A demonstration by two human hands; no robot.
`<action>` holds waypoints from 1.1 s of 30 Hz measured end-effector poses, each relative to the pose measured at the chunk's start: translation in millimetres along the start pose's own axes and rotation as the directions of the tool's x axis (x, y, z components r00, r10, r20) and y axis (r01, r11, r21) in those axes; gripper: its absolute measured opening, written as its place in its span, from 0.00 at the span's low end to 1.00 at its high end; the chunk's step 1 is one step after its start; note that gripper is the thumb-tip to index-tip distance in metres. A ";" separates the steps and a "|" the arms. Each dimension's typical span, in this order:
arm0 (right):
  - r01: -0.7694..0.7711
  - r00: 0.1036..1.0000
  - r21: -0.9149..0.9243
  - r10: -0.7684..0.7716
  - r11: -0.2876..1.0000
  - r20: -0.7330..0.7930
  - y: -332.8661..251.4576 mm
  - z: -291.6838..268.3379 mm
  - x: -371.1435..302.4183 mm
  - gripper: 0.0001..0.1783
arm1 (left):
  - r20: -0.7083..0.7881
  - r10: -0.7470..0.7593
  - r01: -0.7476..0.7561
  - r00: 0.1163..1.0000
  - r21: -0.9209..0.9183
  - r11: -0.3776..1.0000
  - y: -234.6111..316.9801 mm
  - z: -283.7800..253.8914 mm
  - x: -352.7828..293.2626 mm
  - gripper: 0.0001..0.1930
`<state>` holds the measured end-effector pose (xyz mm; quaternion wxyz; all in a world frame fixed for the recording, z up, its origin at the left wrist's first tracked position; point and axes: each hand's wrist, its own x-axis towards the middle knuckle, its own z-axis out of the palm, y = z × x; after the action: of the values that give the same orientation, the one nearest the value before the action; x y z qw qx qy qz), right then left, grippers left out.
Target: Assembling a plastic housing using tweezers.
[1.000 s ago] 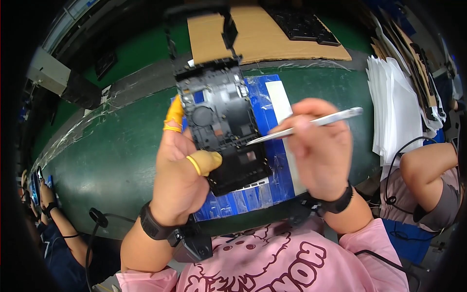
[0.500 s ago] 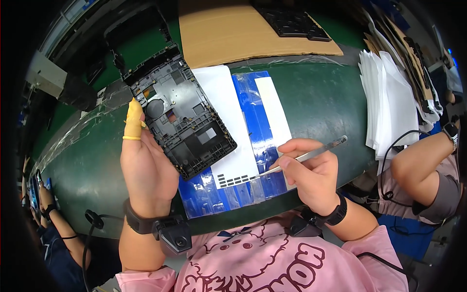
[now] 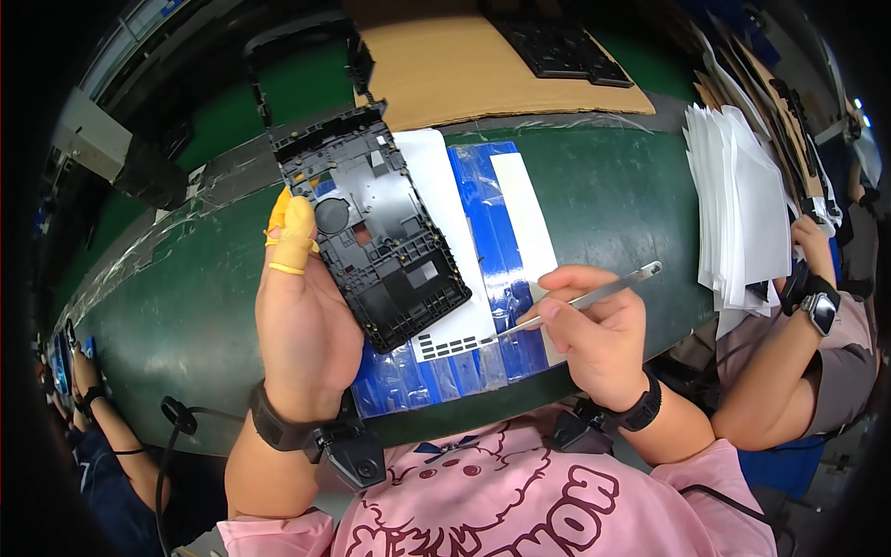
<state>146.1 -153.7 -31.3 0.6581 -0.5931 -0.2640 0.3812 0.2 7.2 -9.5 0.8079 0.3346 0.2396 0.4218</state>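
Observation:
My left hand [image 3: 311,325], with yellow finger covers [image 3: 295,232] on the thumb and another finger, is closed around the left edge of a black plastic housing [image 3: 382,200]. The housing is tilted, its ribbed inner side facing up and an open frame at its far end. In my right hand [image 3: 603,339] is a pair of metal tweezers [image 3: 617,287], pinched between thumb and fingers. Their tip is at the right end of rows of small black rectangular pieces [image 3: 453,347] on a white sheet [image 3: 471,316]. Whether the tip grips a piece is too small to tell.
Under the sheet lies a blue, tape-covered board [image 3: 487,204] with a white strip [image 3: 524,213]. Beyond is cardboard [image 3: 445,74] bearing a black part [image 3: 561,51]. White sheets [image 3: 742,204] stand stacked at right, near a co-worker's arm [image 3: 770,381]. Another person's arm [image 3: 116,422] is at far left.
My left hand and the housing have shifted right and slightly nearer, over more of the white sheet. My right hand with the tweezers has barely moved. The right-hand co-worker's arm has changed position.

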 end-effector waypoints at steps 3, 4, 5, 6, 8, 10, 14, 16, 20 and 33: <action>0.110 0.994 0.161 -0.105 0.981 -0.039 -3.3 -5.7 5.6 0.11 | -0.015 -0.031 0.031 0.999 0.024 0.999 -3.4 12.0 -1.3 0.14; 0.109 0.994 0.164 -0.105 0.980 -0.032 -11.4 -2.4 8.7 0.11 | -0.025 -0.061 0.062 0.998 0.037 0.997 -2.3 14.4 -3.4 0.14; 0.141 0.990 0.205 -0.140 0.968 -0.017 -23.3 2.4 12.0 0.12 | 0.027 -0.097 0.097 0.995 0.015 0.995 -3.4 11.4 -3.1 0.14; 0.172 0.984 0.247 -0.177 0.954 -0.003 -33.2 7.3 15.2 0.13 | 0.028 -0.095 0.094 0.995 0.015 0.995 -4.3 9.7 -4.1 0.14; 0.156 0.984 0.208 -0.169 0.966 0.048 -47.1 19.3 22.6 0.13 | 0.023 -0.202 0.202 0.979 -0.008 0.979 -5.9 8.9 -7.3 0.15; 0.143 0.970 0.205 -0.179 0.968 0.167 -49.7 30.6 31.1 0.13 | 0.027 -0.227 0.227 0.974 -0.006 0.974 -5.5 11.1 -9.8 0.15; 0.110 0.956 0.246 -0.170 0.963 0.239 -37.3 46.8 43.6 0.13 | 0.016 -0.238 0.238 0.971 -0.066 0.969 -5.2 15.3 -12.3 0.16; 0.099 0.979 0.167 -0.126 0.981 0.161 -31.2 49.1 45.6 0.12 | -0.013 -0.214 0.215 0.977 0.029 0.976 -5.3 17.2 -13.9 0.20; 0.077 0.988 0.126 -0.093 0.989 0.126 -30.7 48.4 45.9 0.10 | -0.031 -0.242 0.242 0.970 0.009 0.970 -5.1 17.3 -14.1 0.20; 0.063 0.977 0.246 -0.110 0.967 0.184 -23.5 42.9 49.8 0.11 | -0.037 -0.233 0.234 0.972 0.020 0.972 -8.3 17.5 -13.6 0.21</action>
<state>144.6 -88.4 -6.7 0.7114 -0.4570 -0.3057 0.4377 9.1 -13.7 -2.7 0.8436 0.3066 0.2961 0.3266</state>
